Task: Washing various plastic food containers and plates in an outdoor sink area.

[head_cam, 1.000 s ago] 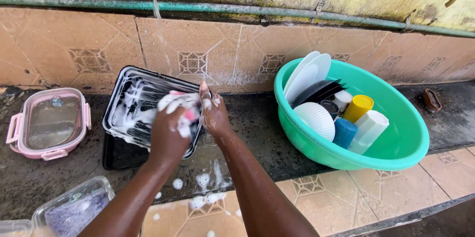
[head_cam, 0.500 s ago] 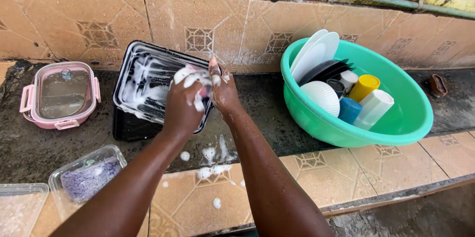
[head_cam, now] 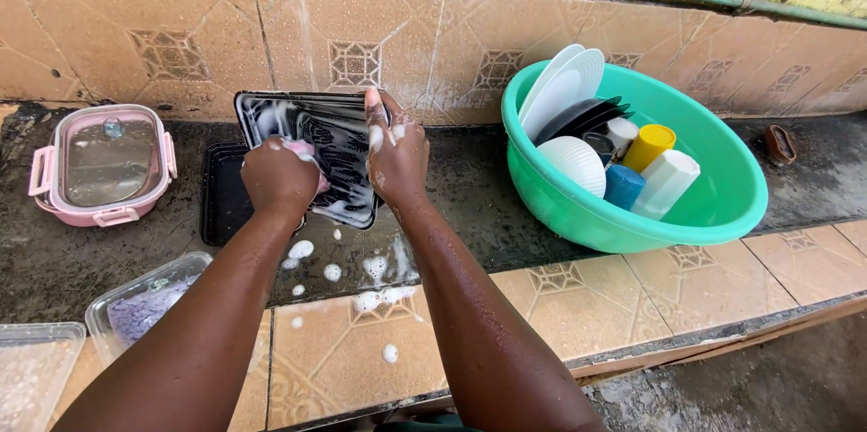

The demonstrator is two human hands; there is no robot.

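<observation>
My right hand point(head_cam: 396, 154) grips the right edge of a black rectangular tray point(head_cam: 339, 145), tilted up and streaked with soap foam. My left hand point(head_cam: 278, 177) is closed on a pink sponge point(head_cam: 303, 149) pressed against the tray's lower left part. A thin stream of water point(head_cam: 302, 21) falls from above onto the tray's top left corner. A second black tray point(head_cam: 221, 206) lies flat on the dark wet ledge under the tilted one.
A pink lidded container point(head_cam: 104, 166) sits at the left. Clear plastic containers point(head_cam: 135, 306) lie at the lower left. A green basin point(head_cam: 731, 206) on the right holds white plates, a yellow cup, a blue cup and a white cup. Foam blobs point(head_cam: 379, 297) dot the tiled ledge.
My left hand with the sponge moved down and left across the tray. The tray was turned more upright and shows less foam. My right hand keeps its hold on the edge.
</observation>
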